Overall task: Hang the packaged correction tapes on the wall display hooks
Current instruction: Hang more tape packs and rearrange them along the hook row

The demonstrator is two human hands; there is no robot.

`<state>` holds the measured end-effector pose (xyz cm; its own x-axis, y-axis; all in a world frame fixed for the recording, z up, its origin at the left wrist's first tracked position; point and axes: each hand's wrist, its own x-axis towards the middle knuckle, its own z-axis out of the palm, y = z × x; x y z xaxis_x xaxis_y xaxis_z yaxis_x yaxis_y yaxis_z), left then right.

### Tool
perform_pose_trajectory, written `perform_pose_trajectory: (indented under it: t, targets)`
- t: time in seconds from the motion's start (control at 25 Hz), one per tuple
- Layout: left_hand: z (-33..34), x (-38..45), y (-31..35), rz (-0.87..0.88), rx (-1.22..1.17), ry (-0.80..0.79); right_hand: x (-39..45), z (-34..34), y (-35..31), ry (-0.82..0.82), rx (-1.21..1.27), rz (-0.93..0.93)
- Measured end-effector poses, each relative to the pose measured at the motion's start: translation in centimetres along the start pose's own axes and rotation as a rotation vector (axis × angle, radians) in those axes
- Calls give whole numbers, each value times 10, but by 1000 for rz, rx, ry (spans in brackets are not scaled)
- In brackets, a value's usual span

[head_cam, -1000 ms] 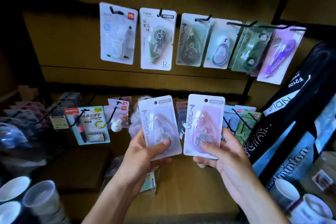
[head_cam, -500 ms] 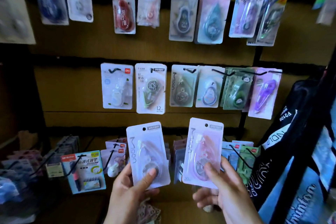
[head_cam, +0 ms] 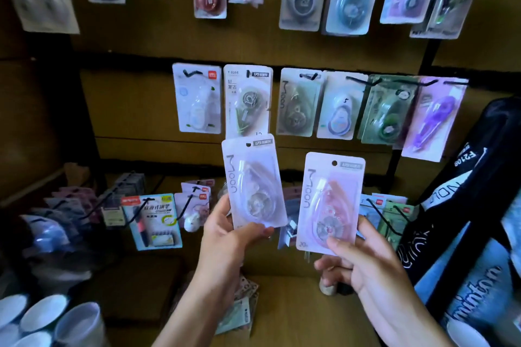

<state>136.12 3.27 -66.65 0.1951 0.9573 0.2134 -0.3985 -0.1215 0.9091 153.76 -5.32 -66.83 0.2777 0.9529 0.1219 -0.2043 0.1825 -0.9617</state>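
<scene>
Brown slatted display wall point(head_cam: 135, 110) fills the frame, its black hooks carrying rows of carded correction tapes across the top and the centre. Low in the middle, the left hand point(head_cam: 225, 236) pinches the bottom edge of a white Moon pack point(head_cam: 252, 182), raised so that its top overlaps the foot of a hanging green-print pack point(head_cam: 248, 101). At lower right, the right hand point(head_cam: 363, 265) grips a pink Moon pack point(head_cam: 331, 203) by its lower corner, thumb across the front. Neither pack is on a hook yet.

The risks look plain enough. Each card has only a small punched hole near its top, and both are held from the far end, so the top could wobble and miss a hook tip. The centre row is crowded, cards touching or overlapping; pushing a new pack on may knock a neighbour askew or off. With both hands full, nothing is free to steady a hook. White cups point(head_cam: 76, 324) stand at lower left, beneath any fall.
</scene>
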Motion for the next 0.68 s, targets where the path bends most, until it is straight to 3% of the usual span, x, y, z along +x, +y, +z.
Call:
perform_pose_trajectory:
  t: [0.32, 0.68]
  targets:
    - [0, 5, -5, -19, -155, 38, 7, -13, 7, 5, 21, 70]
    - [-4, 11, -6, 64, -71, 114, 3, -23, 8, 20, 97, 199]
